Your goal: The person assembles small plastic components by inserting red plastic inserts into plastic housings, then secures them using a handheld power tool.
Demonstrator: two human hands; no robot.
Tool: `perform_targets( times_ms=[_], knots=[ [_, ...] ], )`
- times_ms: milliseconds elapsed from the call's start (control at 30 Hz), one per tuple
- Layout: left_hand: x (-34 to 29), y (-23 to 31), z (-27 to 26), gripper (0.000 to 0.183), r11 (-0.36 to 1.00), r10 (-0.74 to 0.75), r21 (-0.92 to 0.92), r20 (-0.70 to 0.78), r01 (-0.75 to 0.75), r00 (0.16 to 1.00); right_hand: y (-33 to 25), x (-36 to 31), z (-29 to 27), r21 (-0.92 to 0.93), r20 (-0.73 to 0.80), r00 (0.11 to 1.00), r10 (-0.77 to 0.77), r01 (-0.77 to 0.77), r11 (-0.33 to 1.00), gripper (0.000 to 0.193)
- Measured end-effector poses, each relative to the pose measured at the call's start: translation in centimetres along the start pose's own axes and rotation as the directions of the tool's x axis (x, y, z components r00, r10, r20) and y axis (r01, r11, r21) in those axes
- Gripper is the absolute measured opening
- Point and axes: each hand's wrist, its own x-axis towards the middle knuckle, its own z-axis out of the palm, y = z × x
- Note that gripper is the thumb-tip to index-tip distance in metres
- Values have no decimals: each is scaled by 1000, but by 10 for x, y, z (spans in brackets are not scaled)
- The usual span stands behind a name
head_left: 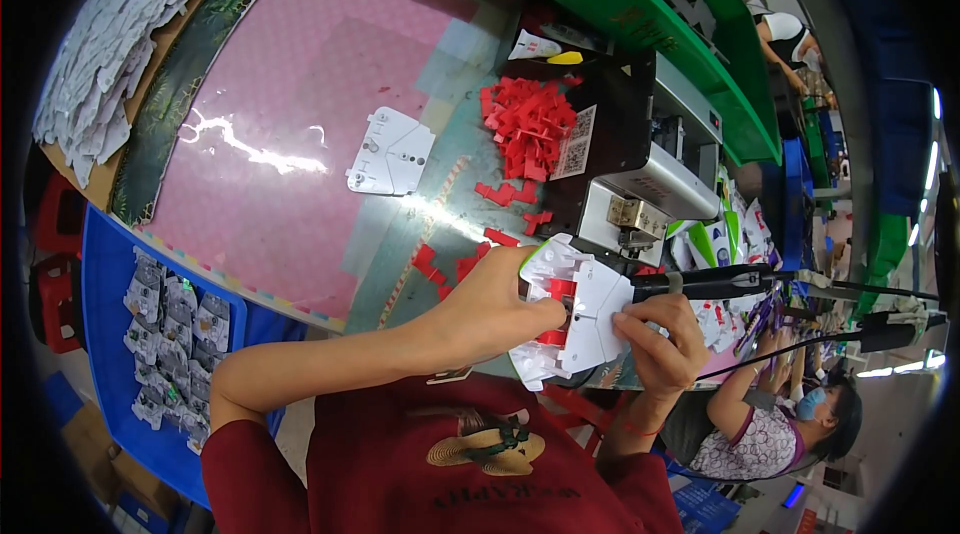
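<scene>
- Just below the grey machine, at the near edge of the desk: both hands clamped on one white plastic part with red pieces set in it.
- Left hand closed on the part's left side, fingertips pressed against a red insert.
- Right hand gripping the part's right edge from below, fingers curled round it, just under the machine.
- Hands close together, parted only by the part between them.
- Left of the machine, on the dark plate: heap of loose red clips, a few more scattered down toward the left hand.
- Further left of the machine, on the pink mat: second white plastic part, lying flat, well apart from both hands.
- Far left of the machine, past the desk edge: blue bin holding grey-white parts, and a pile of pale flat pieces above it.
- Right of the machine, lower down: another person in a patterned top, hands busy at their own place.
</scene>
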Motion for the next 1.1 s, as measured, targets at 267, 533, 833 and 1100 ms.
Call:
perform_targets(
  times_ms=[267,533,833,1100],
  knots=[
    [-2,-7,-2,29,998,-10,-57,-24,9,1000,10,6,-4,103,140,988,63,-78,992,29],
    [-9,-9,-3,31,996,-40,-89,-95,32,995,11,9,-2,322,377,911,166,-297,899,46],
    [-15,-12,-2,37,994,-84,-79,-153,72,985,19,4,4,496,461,881,105,-355,793,55],
    [-10,-20,2,46,952,180,270,-115,-144,977,-13,0,15,377,328,898,293,-409,831,72]
  ],
)
